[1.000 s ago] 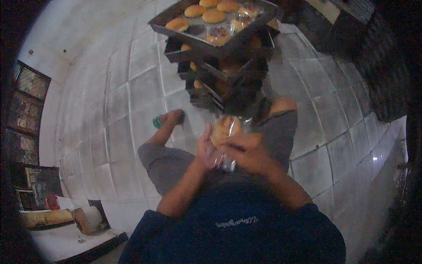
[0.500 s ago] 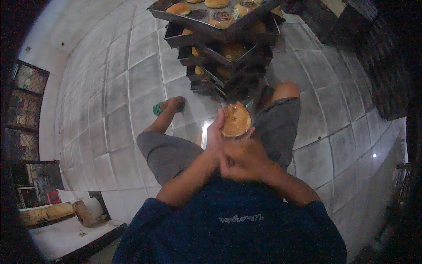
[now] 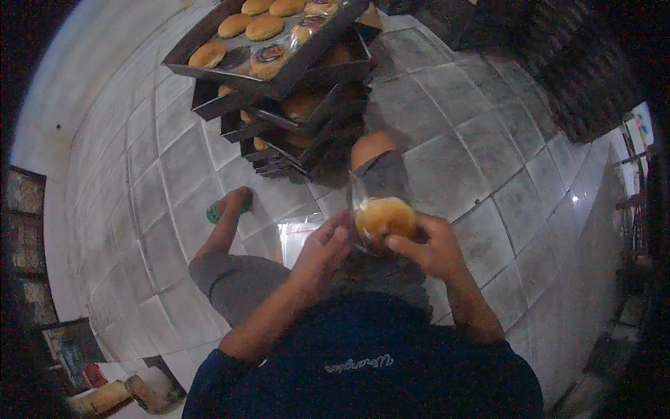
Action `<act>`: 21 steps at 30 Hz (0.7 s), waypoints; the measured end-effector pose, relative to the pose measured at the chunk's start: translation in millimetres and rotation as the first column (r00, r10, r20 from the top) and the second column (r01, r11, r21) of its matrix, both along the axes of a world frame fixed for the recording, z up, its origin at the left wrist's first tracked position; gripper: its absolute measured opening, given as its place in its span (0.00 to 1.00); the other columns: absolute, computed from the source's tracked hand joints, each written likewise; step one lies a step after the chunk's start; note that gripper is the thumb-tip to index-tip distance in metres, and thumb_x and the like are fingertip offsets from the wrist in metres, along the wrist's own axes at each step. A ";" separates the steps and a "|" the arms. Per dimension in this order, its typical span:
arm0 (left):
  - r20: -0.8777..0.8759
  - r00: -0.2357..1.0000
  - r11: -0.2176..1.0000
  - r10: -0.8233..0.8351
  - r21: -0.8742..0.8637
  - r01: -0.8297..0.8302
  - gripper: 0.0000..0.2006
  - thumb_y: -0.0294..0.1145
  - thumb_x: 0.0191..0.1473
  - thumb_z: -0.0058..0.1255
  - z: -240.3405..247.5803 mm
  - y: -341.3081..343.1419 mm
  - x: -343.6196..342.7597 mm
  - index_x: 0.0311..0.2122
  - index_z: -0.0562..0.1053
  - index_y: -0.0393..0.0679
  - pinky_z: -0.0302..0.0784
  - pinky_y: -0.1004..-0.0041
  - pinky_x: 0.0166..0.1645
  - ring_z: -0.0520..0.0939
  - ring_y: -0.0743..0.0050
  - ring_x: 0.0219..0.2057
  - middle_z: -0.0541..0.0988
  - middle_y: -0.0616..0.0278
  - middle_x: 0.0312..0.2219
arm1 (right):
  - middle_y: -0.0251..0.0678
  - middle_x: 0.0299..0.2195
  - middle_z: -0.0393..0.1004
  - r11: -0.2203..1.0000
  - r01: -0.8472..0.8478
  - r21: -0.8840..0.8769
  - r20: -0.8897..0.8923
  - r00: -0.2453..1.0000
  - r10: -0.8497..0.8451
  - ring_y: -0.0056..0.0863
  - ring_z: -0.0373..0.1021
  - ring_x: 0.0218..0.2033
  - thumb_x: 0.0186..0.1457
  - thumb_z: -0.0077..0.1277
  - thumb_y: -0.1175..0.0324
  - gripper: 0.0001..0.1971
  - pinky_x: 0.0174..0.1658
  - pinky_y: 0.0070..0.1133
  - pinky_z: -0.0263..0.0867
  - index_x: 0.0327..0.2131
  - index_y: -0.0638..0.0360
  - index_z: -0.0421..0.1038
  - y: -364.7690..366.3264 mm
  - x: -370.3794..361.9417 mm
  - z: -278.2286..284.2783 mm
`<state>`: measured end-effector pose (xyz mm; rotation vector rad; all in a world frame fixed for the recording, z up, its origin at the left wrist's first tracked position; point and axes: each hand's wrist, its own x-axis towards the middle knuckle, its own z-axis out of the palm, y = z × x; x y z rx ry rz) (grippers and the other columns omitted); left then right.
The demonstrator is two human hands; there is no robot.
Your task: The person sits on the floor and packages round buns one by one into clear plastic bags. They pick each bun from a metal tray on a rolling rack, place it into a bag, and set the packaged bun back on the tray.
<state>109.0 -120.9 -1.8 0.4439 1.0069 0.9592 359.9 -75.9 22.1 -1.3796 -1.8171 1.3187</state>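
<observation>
A round golden bun point(image 3: 385, 216) is held up in front of me with a clear plastic bag around it. My right hand point(image 3: 431, 246) grips it from the right, thumb on the near side. My left hand point(image 3: 322, 253) is just left of the bun, fingers loosely bent and slightly blurred, apparently holding nothing; whether the fingertips touch the bag is unclear. Ahead stands a stack of dark metal trays point(image 3: 183, 68). Several bare buns point(image 3: 264, 28) lie in the top one, beside a few bagged buns point(image 3: 269, 61) with dark printing on the plastic.
Beyond my left leg, shiny clear-and-white plastic point(image 3: 296, 241) lies on the grey tiled floor point(image 3: 440, 146). Dark ribbed crates point(image 3: 551, 70) stand at the upper right. A pale cylinder-shaped thing point(image 3: 155, 387) is at the lower left.
The bun has turned from its flat, tan face to its rounded golden top, now gripped in my right hand. My hands have moved apart. The view has shifted, putting the trays farther left.
</observation>
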 end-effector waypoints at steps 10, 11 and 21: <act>-0.328 0.944 0.981 -0.042 0.166 0.101 0.16 0.37 0.62 0.61 -50.7 77.4 -15.6 0.48 0.79 0.36 0.78 0.73 0.42 0.82 0.75 0.38 0.83 0.62 0.37 | 0.36 0.32 0.84 0.999 0.051 -0.005 0.036 0.998 -0.051 0.21 0.77 0.33 0.60 0.63 0.60 0.16 0.40 0.22 0.73 0.40 0.65 0.83 55.8 -17.5 -29.2; -0.321 0.941 0.978 -0.108 0.135 0.158 0.16 0.38 0.61 0.62 -52.1 66.7 -20.3 0.49 0.79 0.37 0.79 0.71 0.44 0.82 0.73 0.40 0.83 0.62 0.39 | 0.36 0.32 0.84 0.995 0.098 -0.026 -0.016 0.995 -0.099 0.21 0.77 0.34 0.60 0.62 0.60 0.15 0.40 0.22 0.73 0.40 0.65 0.83 51.3 -14.1 -26.9; -0.285 0.958 0.998 -0.033 0.042 0.046 0.10 0.38 0.65 0.58 -19.0 8.4 13.2 0.41 0.77 0.43 0.73 0.78 0.36 0.77 0.82 0.31 0.80 0.70 0.32 | 0.35 0.32 0.84 0.962 0.231 -0.145 -0.212 0.943 -0.258 0.21 0.77 0.37 0.63 0.59 0.63 0.14 0.43 0.23 0.72 0.39 0.67 0.83 -6.1 2.9 -49.5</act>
